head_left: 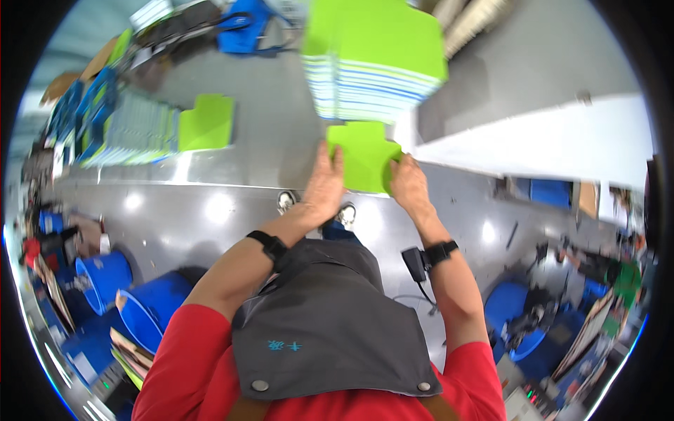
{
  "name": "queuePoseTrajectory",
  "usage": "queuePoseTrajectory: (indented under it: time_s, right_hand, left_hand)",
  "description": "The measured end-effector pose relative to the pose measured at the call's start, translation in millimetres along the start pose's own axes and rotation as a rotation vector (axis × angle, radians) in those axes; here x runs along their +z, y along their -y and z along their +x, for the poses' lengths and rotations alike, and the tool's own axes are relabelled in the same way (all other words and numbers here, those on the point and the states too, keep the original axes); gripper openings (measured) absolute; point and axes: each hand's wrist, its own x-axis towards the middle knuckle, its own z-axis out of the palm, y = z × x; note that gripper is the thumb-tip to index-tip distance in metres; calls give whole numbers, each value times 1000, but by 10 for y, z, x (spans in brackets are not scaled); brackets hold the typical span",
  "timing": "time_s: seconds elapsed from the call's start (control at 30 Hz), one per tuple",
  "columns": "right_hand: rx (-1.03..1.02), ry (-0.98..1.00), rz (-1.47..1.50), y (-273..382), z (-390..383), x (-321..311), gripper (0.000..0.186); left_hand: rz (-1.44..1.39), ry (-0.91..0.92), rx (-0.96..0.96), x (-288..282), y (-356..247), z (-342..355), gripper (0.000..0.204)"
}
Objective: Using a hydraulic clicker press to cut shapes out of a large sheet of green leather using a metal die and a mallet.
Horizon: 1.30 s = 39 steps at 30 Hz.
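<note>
A green die-cut sheet [363,158] lies at the metal worktable's [263,133] front edge, between my two hands. My left hand [324,184] holds its left side; my right hand [411,181] grips its right edge, fingers partly hidden. Just beyond stands a tall layered stack [372,38], green on top with white and blue edges. Farther left, another green piece [207,123] lies beside a long row of pale, layered sheets [137,130].
A blue bag [239,28] lies at the back. A white surface [533,133] extends to the right. Blue barrels [98,281] stand on the floor at left and right. A person in green [625,281] is at the far right.
</note>
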Motion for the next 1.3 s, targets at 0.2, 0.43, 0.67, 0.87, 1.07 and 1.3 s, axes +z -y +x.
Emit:
queuePoseTrajectory:
  time_s: [0.2,0.43,0.67,0.87,1.07,1.3]
  right_hand:
    - [78,-35,-9,-326,3,-224,41]
    - [-88,-189,246,-127,-265,-966,20]
    - [-207,98,337,1654,-280,-87,22]
    - [-688,559,309,4704,-1027,1503,17]
    - [-1193,1042,106,7010,-2555,2817,18]
    - [-1725,1371,-126,8243,-4230,3510,23]
  left_hand:
    - [768,182,333,-303,-190,-183,106]
    - [433,-229,472,-2037,254,-847,35]
    - [-166,-849,14,-4171,839,-3017,68]
    - [-332,-1436,-62,-5073,1698,-4909,45]
    - [97,-2148,-466,-4807,2385,-6485,25]
    - [92,-2307,-902,-4094,3011,-6705,18]
